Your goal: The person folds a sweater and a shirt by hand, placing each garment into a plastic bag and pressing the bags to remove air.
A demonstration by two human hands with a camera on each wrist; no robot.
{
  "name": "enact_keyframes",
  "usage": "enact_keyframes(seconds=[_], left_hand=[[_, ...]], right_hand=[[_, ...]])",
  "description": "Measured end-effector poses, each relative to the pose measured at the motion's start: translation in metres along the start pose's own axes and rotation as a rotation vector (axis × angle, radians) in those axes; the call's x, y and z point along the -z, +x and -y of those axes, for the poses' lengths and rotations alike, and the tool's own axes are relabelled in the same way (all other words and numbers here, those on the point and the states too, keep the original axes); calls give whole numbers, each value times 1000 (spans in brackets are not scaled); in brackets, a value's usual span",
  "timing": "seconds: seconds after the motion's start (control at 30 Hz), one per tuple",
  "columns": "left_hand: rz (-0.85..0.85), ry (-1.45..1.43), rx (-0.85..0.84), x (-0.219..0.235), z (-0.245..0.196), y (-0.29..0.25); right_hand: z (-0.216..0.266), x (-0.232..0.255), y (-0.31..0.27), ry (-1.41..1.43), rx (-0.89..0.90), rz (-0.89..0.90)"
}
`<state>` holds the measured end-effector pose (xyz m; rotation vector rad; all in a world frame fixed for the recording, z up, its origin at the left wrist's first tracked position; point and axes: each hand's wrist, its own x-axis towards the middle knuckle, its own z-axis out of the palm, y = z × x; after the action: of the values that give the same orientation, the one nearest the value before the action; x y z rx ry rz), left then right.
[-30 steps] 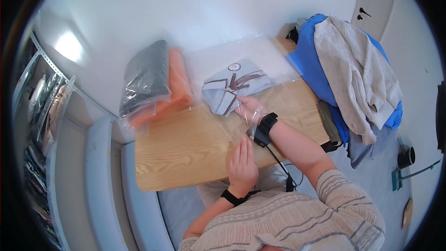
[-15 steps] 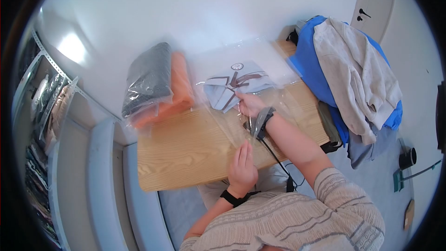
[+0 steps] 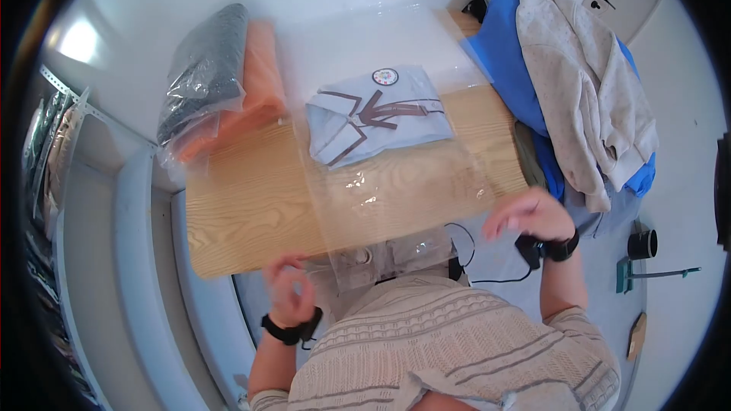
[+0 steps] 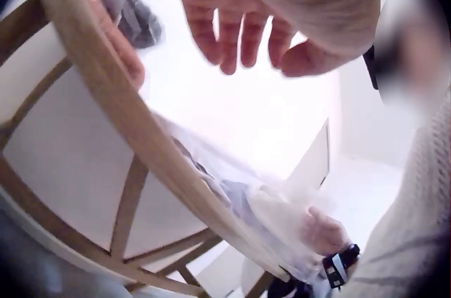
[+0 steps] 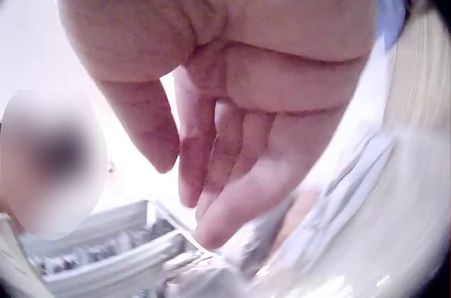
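Note:
A folded light blue-grey garment (image 3: 411,128) with brown stripes and a round patch lies flat within a large clear plastic bag (image 3: 381,198). The bag's near end hangs over the table's front edge toward the person's lap. My left hand (image 3: 291,289) is off the front edge, left of the bag, holding nothing; its fingers hang loosely in the left wrist view (image 4: 246,30). To the right of the bag, my right hand (image 3: 533,215) is raised near the table's right corner. Its palm (image 5: 282,79) is bare and its fingers bend loosely, with nothing between them.
At the table's left stand a bagged dark garment (image 3: 205,68) and a bagged orange one (image 3: 263,80). A pile with a pale sweatshirt (image 3: 567,84) over blue clothing (image 3: 510,68) covers the right end. Shelves (image 3: 84,205) with clothes line the left side.
My right hand has come out of the bag and moved right; the left hand has let go of the bag's near end and moved left. The garment now lies flatter.

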<state>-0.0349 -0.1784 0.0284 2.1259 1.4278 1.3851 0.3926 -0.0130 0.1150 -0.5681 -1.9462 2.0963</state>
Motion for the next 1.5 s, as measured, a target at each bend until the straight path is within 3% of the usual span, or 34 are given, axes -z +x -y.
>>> enact_keyframes(seconds=[0.03,0.1,0.13,0.2,0.23,0.33,0.37,0.43,0.53,0.57,0.6,0.7,0.77,0.9,1.0,1.1,1.2,1.3,1.33,1.4,1.5], left_hand=[[-32,52,34,5,6,6],[156,219,66,14,-5,51],[155,223,65,13,-6,66],[484,412,16,10,-9,85],[478,418,18,9,-7,87],[607,348,64,-1,-1,81],[592,381,68,-5,1,77],[570,412,71,-11,5,69],[526,501,20,-7,16,50],[462,398,-22,-3,20,45],[399,295,-64,0,22,41],[334,346,7,6,6,43],[384,372,1,7,4,58],[478,372,16,0,2,82],[504,325,-67,0,19,82],[534,213,-48,3,19,78],[467,178,-7,1,6,84],[468,114,-11,0,27,81],[471,113,-12,-2,31,79],[372,-172,249,-5,35,79],[261,-81,378,-10,44,80]], right_hand=[[-3,2,6,8,-1,-2],[-8,2,20,-612,58,-613],[-20,5,23,-611,62,-612],[-44,13,34,-583,105,-632],[-45,15,36,-586,111,-626],[-52,13,34,-1084,122,-516],[-59,10,32,-1080,115,-517],[-75,4,32,-1249,183,-666],[-102,-8,22,-1126,318,-772],[-98,-13,20,-1090,398,-772],[-93,-15,20,-1083,398,-763],[-74,-28,21,-1085,362,-757],[-68,-26,24,-1233,233,-632],[-69,-16,37,-1232,192,-686],[-73,-5,32,-1184,181,-592],[-72,-5,23,-1100,187,-551],[-65,-11,26,-1031,231,-632],[-74,-5,28,-1018,223,-665],[-75,-5,30,-879,196,-699],[-75,-5,33,-740,168,-733],[-70,-7,41,-602,46,-848]])
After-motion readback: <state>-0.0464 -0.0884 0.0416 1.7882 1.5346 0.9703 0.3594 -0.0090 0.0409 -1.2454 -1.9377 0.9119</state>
